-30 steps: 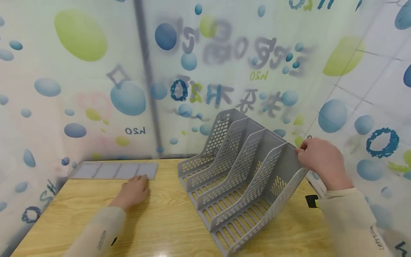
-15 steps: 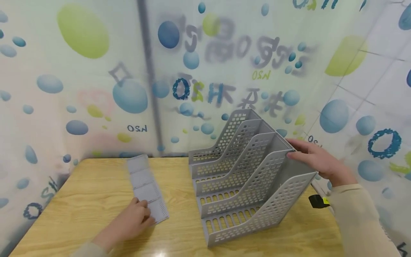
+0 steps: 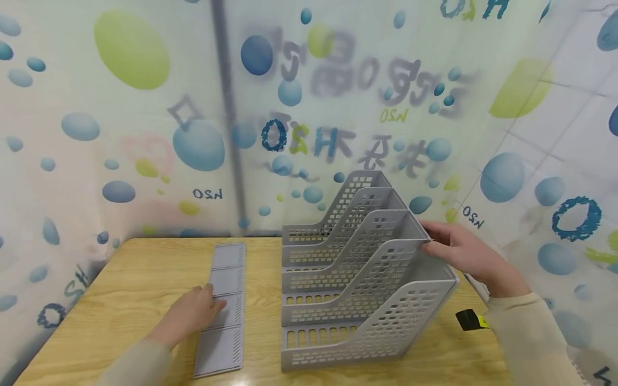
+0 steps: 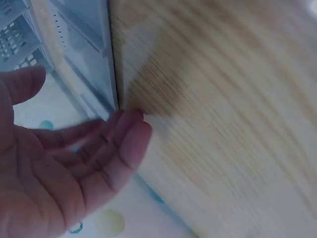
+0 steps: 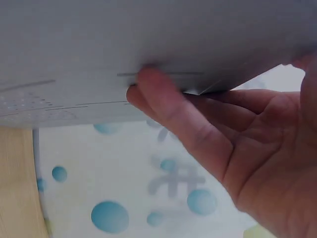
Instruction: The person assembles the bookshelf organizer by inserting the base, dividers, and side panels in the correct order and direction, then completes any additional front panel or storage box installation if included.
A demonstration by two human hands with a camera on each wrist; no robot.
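Note:
A grey plastic file organizer (image 3: 410,311) with several perforated dividers stands on the right part of the table, its open front facing left. My right hand (image 3: 468,254) holds its upper back edge, thumb by a divider's top and fingers behind; in the right wrist view the fingers (image 5: 163,94) lie against the grey panel surface. Left of the organizer a flat grey panel (image 3: 227,281), marked into several sections, lies lengthwise on the wood. My left hand (image 3: 190,308) rests at its left edge. The left wrist view shows those fingers (image 4: 133,144) loosely bent beside the panel edge, thumb apart.
The wooden table (image 3: 135,300) runs back to a patterned curtain (image 3: 299,203) with blue and green spots. A small black item (image 3: 467,320) with a yellow part shows below the right sleeve.
The grey panel has swung from lying across the back left to lying lengthwise beside the organizer. The tilted organizer has turned and come down level, its right-hand grip shifting along the back edge.

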